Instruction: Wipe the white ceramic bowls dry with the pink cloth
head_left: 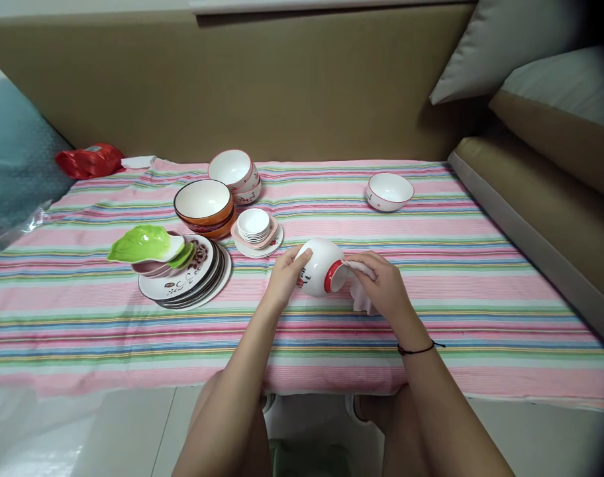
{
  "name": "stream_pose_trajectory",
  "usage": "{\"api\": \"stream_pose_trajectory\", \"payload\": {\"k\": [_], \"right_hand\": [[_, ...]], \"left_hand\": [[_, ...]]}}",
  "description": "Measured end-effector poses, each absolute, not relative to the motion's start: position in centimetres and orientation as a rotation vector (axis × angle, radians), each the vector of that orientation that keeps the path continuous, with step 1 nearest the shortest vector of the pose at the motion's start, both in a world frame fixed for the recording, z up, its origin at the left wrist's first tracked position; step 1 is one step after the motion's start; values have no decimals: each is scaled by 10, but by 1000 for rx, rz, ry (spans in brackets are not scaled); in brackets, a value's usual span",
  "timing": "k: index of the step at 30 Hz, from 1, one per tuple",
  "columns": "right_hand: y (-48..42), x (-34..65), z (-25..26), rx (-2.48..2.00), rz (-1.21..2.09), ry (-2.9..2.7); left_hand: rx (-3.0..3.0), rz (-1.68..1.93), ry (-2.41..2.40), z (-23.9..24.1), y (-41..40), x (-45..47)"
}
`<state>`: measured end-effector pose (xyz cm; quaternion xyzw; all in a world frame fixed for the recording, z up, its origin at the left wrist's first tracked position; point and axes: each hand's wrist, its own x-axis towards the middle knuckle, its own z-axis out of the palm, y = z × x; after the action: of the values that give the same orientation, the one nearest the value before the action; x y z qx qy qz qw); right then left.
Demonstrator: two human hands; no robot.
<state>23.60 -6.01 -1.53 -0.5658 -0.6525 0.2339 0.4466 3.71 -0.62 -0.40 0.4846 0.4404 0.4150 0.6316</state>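
Head view, so looking straight down at both hands over the middle of the desk [481, 298]. Got a white bowl [318, 265] with a red rim here, tipped on its side right at the striped cover [133, 331], lifted or resting, honestly can't tell which. Cupped from the left by the left hand [287, 275], fingers [302, 255] spread and curled round the rounded bottom, clamped on it. Mouth facing right, so lying left to right along its axis and opening straight at the right hand [381, 285]. Over there, fingers bunched together on a pale pink cloth [360, 301], pressed up against the red rim and touching it at the top edge. So basically sandwiched: left hand behind the base, right hand plus cloth at the opening, both in contact, neither really the nearer one. Further back and to the left, apart from the hands: a stack of plates [193, 281] with a green leaf dish [146, 243] on top, brown bowls [204, 205], and a little pile of saucers [255, 228] just behind the left hand. Also one lone bowl [389, 191] up on the right, well apart. Black cord [418, 349] round the right wrist, fwiw.
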Motion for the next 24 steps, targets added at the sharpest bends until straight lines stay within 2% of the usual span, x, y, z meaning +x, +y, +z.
{"api": "stream_pose_trajectory", "payload": {"k": [10, 24], "right_hand": [[-61, 234, -12, -1299, 585, -1673], [-70, 214, -5, -1289, 208, -2007]], "left_hand": [[1121, 963, 1032, -6, -6, 39], [1102, 1010, 1006, -6, -5, 40]]}}
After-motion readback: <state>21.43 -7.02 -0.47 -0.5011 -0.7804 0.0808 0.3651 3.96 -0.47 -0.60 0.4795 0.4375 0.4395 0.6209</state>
